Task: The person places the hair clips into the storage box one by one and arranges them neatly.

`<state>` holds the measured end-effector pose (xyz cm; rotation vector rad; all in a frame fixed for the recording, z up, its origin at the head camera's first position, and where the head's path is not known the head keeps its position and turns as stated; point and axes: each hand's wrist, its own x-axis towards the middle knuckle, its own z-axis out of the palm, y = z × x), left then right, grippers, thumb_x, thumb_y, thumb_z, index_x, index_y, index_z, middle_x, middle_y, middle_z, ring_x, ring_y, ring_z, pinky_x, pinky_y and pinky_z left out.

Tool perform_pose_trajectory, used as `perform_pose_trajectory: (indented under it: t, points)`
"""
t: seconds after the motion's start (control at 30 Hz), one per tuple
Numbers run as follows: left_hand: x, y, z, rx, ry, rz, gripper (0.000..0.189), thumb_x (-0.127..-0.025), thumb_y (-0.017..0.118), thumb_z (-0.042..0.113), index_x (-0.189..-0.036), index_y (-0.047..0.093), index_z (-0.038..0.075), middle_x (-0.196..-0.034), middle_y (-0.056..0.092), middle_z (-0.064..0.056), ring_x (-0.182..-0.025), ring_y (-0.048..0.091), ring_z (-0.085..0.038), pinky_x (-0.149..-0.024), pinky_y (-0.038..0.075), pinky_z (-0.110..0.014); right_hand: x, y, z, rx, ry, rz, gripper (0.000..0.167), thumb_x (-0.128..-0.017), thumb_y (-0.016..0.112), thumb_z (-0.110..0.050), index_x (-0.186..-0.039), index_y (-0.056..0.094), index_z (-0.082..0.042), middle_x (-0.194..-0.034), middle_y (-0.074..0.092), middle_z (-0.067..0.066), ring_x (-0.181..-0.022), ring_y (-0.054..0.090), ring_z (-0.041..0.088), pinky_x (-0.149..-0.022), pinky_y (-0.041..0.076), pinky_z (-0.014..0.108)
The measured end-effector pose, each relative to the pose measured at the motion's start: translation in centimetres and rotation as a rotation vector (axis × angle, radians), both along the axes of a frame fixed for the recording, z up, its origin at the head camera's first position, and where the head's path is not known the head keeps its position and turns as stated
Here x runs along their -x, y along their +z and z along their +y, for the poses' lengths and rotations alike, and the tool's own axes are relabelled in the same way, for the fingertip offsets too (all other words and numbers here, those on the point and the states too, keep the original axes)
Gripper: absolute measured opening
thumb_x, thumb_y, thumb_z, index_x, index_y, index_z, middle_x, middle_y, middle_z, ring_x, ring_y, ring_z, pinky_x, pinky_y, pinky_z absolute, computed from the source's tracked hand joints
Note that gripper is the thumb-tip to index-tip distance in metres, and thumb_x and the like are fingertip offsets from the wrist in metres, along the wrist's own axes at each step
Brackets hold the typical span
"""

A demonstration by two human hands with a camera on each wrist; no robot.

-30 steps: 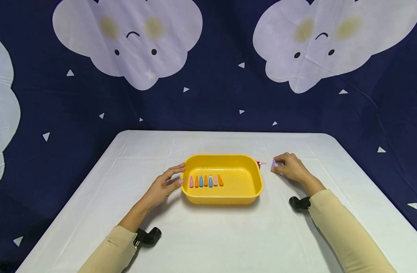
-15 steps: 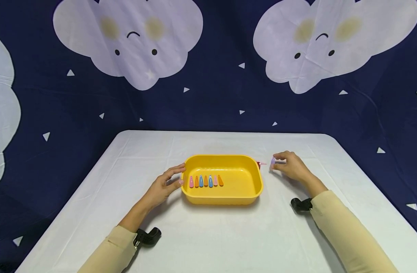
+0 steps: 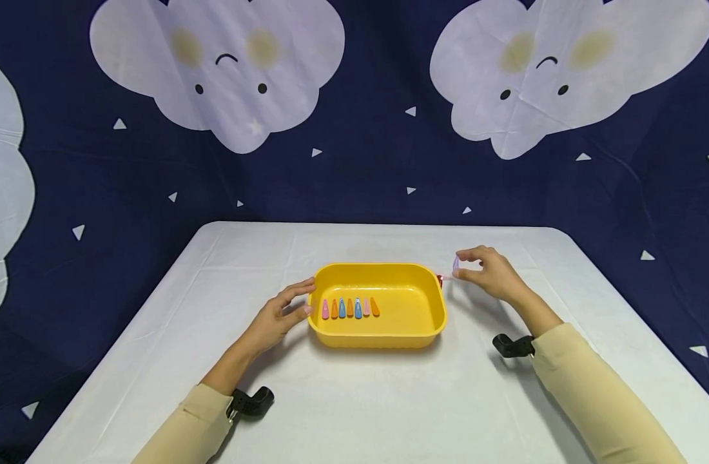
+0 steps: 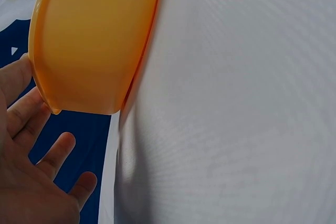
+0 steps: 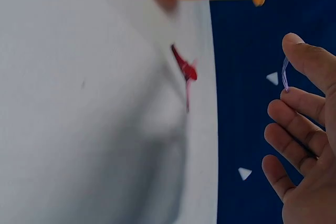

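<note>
My right hand (image 3: 494, 274) pinches a purple hair clip (image 3: 456, 264) between thumb and index finger, raised above the table just right of the yellow tray (image 3: 378, 340). The right wrist view shows the purple clip (image 5: 285, 74) edge-on, the other fingers spread apart. My left hand (image 3: 278, 319) touches the tray's left end with its fingertips, the fingers loosely spread. Inside the tray, several snap hair clips stand in a row at the left: a pink clip (image 3: 325, 309), blue clips such as this blue clip (image 3: 358, 308), and orange ones, the last orange clip (image 3: 374, 306) tilted.
Red and pink hair clips (image 5: 186, 71) lie on the white table (image 3: 378, 399) beside the tray's right end, partly hidden behind it in the head view. A dark blue cloth (image 3: 378, 180) with clouds hangs behind the table.
My right hand has lifted the purple clip off the table and moved it up and slightly left, towards the tray. The left hand and the tray stay where they were.
</note>
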<state>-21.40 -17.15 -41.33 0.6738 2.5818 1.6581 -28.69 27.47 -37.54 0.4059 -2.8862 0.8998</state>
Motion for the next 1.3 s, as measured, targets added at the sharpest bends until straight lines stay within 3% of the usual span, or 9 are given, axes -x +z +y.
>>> perform_pose_trajectory:
  t: [0.57, 1.0, 1.3]
  points:
    - [0.0, 0.1, 0.0, -0.002, 0.003, 0.006, 0.042, -0.092, 0.060, 0.020, -0.131, 0.053, 0.006, -0.149, 0.041, -0.008, -0.142, 0.028, -0.033, -0.112, 0.023, -0.063, -1.6, 2.2, -3.7, 0.074, 0.106, 0.036, 0.050, -0.081, 0.073, -0.035, -0.124, 0.061, -0.010, -0.117, 0.062, 0.012, -0.113, 0.051, 0.030, -0.098, 0.042, 0.050]
    - [0.0, 0.1, 0.0, -0.002, -0.001, 0.003, 0.042, -0.093, 0.060, 0.020, -0.132, 0.052, 0.006, -0.149, 0.041, -0.007, -0.143, 0.028, -0.033, -0.112, 0.022, -0.064, -2.1, 2.2, -6.4, 0.063, 0.187, 0.029, 0.048, -0.082, 0.072, -0.038, -0.121, 0.063, -0.013, -0.116, 0.063, 0.006, -0.111, 0.054, 0.025, -0.097, 0.043, 0.050]
    - [0.1, 0.0, 0.0, 0.004, 0.005, -0.005, 0.042, -0.092, 0.061, 0.019, -0.132, 0.052, 0.006, -0.149, 0.041, -0.007, -0.143, 0.028, -0.032, -0.113, 0.021, -0.063, -2.3, 1.9, -8.1, 0.053, 0.239, 0.033, 0.046, -0.080, 0.075, -0.028, -0.121, 0.064, -0.009, -0.114, 0.065, 0.006, -0.109, 0.054, 0.025, -0.094, 0.048, 0.051]
